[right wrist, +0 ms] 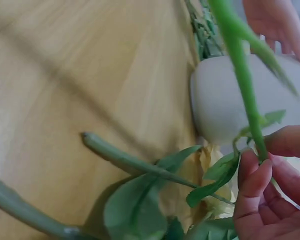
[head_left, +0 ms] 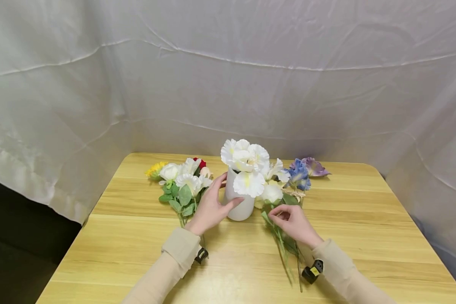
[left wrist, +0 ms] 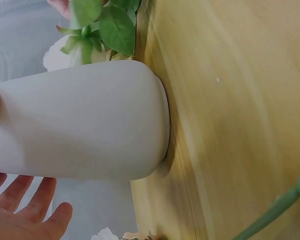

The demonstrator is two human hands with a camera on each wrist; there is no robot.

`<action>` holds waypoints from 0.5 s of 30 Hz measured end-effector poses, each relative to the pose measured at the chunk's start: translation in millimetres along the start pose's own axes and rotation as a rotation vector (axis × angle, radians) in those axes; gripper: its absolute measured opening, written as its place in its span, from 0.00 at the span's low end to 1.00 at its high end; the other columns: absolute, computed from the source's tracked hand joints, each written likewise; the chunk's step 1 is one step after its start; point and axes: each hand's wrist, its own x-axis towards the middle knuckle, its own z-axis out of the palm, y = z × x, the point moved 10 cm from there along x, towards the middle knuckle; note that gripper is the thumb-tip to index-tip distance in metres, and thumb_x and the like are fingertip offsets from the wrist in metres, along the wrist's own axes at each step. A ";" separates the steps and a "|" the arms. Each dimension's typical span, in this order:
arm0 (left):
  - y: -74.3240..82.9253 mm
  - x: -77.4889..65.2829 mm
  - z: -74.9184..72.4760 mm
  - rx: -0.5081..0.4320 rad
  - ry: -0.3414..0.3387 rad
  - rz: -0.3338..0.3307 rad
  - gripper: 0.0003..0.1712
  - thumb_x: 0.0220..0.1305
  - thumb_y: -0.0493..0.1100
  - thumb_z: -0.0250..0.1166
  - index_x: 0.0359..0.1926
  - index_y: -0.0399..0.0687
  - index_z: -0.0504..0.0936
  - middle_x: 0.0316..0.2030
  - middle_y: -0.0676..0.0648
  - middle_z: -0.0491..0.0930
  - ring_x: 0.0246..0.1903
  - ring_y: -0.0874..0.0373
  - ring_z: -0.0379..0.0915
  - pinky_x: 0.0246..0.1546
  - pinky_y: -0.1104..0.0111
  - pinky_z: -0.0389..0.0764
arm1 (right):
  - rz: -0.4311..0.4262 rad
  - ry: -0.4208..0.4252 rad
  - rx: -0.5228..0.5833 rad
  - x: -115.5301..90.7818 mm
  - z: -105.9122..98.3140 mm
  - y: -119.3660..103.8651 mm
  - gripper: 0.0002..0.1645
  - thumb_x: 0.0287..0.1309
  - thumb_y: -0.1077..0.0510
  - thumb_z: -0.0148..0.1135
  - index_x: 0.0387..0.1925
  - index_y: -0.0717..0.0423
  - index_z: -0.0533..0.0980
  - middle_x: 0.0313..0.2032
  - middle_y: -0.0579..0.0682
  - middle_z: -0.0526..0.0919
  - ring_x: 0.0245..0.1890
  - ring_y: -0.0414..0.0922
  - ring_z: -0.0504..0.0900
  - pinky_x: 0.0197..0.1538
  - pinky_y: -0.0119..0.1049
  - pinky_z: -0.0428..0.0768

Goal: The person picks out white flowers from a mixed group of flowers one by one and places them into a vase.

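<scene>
A white vase (head_left: 240, 207) stands upright on the wooden table, holding large ruffled white flowers (head_left: 247, 158) at its mouth. My left hand (head_left: 211, 207) grips the vase from the left side; its thumb lies across the front, and its fingers reach behind the far side in the left wrist view. To the right of the vase, my right hand (head_left: 294, 221) pinches a green flower stem (right wrist: 245, 90) between thumb and fingertips. Near that hand is a round white bloom (head_left: 271, 192), with green leaves (left wrist: 115, 30) below its head. In the right wrist view, the stem's bare end extends upward out of frame.
Left of the vase lies a bunch of mixed flowers (head_left: 188, 181), including yellow, white and red blooms. Blue irises (head_left: 299, 174) and a purple flower (head_left: 315, 166) lie at the back right. Loose stems (right wrist: 125, 157) rest under my right hand. Pale curtains (head_left: 228, 97) hang behind the table.
</scene>
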 end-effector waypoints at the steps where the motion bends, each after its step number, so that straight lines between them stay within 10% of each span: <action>1: 0.4 0.1 -0.6 -0.001 0.002 0.000 0.50 0.58 0.57 0.74 0.77 0.56 0.59 0.74 0.50 0.66 0.69 0.48 0.69 0.69 0.40 0.69 | 0.001 0.010 0.018 0.2 -2.4 -0.5 0.05 0.62 0.65 0.65 0.39 0.62 0.84 0.29 0.55 0.87 0.21 0.32 0.75 0.25 0.27 0.75; 9: 14.4 -0.1 -12.8 -0.019 0.087 0.020 0.49 0.57 0.50 0.76 0.75 0.53 0.60 0.72 0.48 0.66 0.68 0.45 0.69 0.66 0.42 0.73 | 0.036 0.122 0.161 2.4 -23.9 -5.0 0.13 0.60 0.74 0.57 0.46 0.72 0.79 0.39 0.64 0.86 0.32 0.30 0.81 0.35 0.25 0.80; 15: 29.0 -8.5 -31.0 -0.017 0.227 0.096 0.32 0.52 0.41 0.76 0.55 0.42 0.69 0.51 0.43 0.75 0.51 0.43 0.76 0.52 0.54 0.81 | 0.019 0.268 0.337 5.0 -46.3 -16.4 0.10 0.60 0.74 0.59 0.44 0.73 0.74 0.33 0.38 0.84 0.33 0.28 0.82 0.37 0.22 0.82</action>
